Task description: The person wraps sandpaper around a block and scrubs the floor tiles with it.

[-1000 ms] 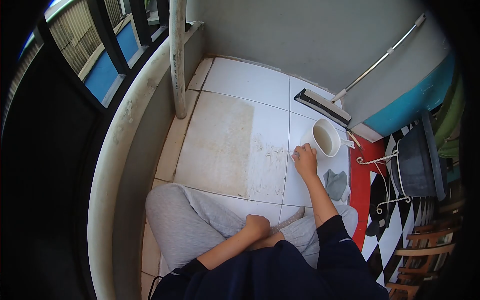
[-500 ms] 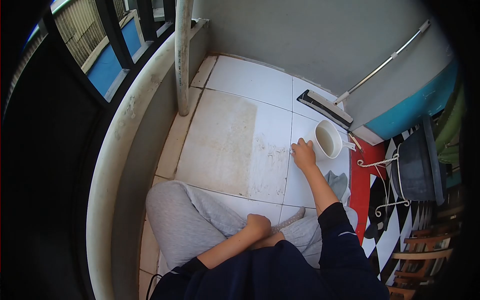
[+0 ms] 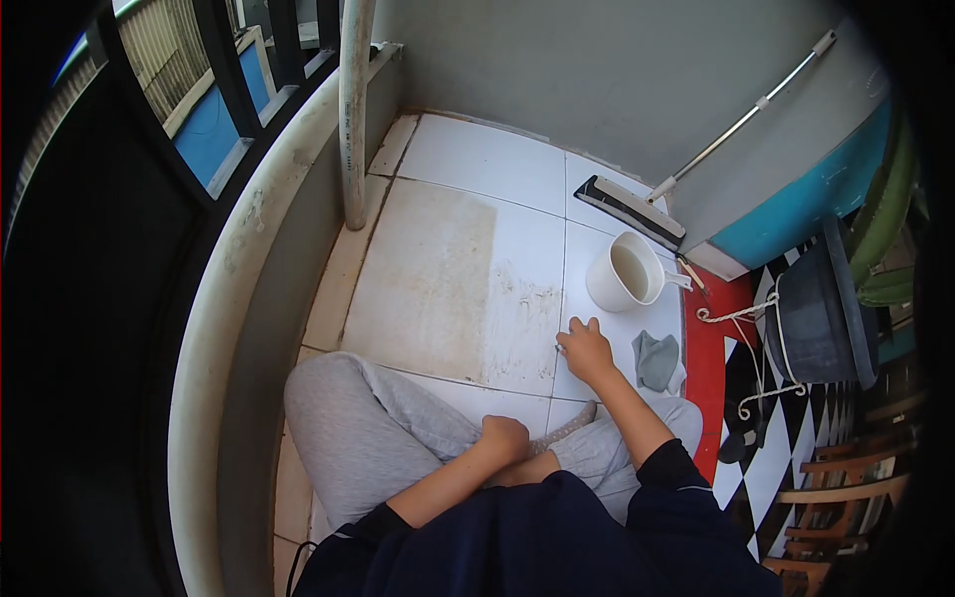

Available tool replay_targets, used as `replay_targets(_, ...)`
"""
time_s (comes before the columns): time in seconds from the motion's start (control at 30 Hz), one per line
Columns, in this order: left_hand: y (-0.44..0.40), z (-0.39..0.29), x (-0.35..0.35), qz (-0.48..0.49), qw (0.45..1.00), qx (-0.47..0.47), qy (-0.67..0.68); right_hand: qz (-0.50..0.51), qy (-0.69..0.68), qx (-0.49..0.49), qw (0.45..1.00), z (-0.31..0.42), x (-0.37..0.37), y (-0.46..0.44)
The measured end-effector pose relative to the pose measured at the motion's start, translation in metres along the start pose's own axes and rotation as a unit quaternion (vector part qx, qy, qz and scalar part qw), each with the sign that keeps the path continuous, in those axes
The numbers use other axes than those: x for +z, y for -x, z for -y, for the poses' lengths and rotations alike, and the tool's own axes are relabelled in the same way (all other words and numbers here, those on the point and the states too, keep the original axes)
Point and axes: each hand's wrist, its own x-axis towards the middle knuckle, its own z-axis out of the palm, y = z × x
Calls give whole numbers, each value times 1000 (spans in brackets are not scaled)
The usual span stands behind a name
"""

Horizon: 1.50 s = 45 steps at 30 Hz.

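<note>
Dipper (image 3: 605, 281): smooth plastic. Rag (image 3: 655, 360): matt, creased cloth. Grimy tile (image 3: 438, 284): mostly dull. Pole (image 3: 736, 124): shiny metal.

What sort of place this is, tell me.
Probably a small porch or balcony, open to the outside on one side: a dark barred railing, ribbed sheeting beyond it, and a large potted plant suggest so.
</note>
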Motion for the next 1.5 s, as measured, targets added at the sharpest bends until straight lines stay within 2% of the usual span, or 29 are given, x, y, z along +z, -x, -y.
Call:
replay_targets(0.27, 5, -6, -4, 21, 1000, -19, -14, -1, -29, 0, 1000, 17, 3, 40)
replay_targets(0.57, 5, -4, -4, 26, 999, -15, -15, -6, -143, 62, 988, 10, 10, 57)
replay_targets(0.63, 3, -1, -4, 31, 999, -18, -10, 30, -317, 108, 942, 2, 14, 52)
replay_targets(0.67, 3, 0, -3, 23, 1000, -12, -13, 31, -317, 105, 942, 1, 18, 49)
replay_targets(0.73, 4, 2, -1, 16, 1000, -8, -14, -46, -300, 117, 945, 8, 12, 40)
replay_targets(0.77, 3, 2, -1, 15, 1000, -6, -14, -45, -301, 118, 945, 13, 10, 36)
replay_targets(0.83, 3, 1, -1, 16, 1000, -3, -12, -144, -184, 39, 972, 26, 8, 29)
replay_targets(0.87, 4, 1, -2, 12, 1000, -2, -8, -142, -185, 39, 972, 31, 10, 28)
replay_targets(0.93, 4, 3, -1, 10, 1000, -5, -1, -136, -73, 32, 987, 43, 15, 27)
replay_targets(0.97, 3, 3, -1, 8, 1000, -4, -4, -134, -75, 30, 988, 46, 16, 27)
replay_targets(1.03, 4, 1, -2, 8, 1000, -2, -2, -101, 52, -30, 993, 51, 16, 31)
replay_targets(1.07, 3, -1, -3, 16, 1000, -9, 2, -98, 52, -30, 993, 55, 18, 33)
replay_targets(1.17, 0, 0, -1, 11, 1000, -7, 4, -133, 207, -83, 966, 63, 28, 38)
replay_targets(1.3, 2, 1, -2, 1, 1000, 0, -2, -134, 227, -122, 957, 65, 22, 44)
replay_targets(1.37, 1, 2, 0, 1, 1000, -2, -2, -52, 115, -71, 989, 56, 11, 40)
replay_targets(1.4, 0, 1, 1, 1, 1000, -1, -1, -52, 117, -72, 989, 48, 2, 37)
replay_targets(1.47, 2, -3, -4, 16, 1000, -8, 4, -49, -141, 21, 989, 33, -18, 27)
replay_targets(1.5, 2, -3, -6, 31, 999, -16, 7, -50, -139, 21, 989, 30, -25, 24)
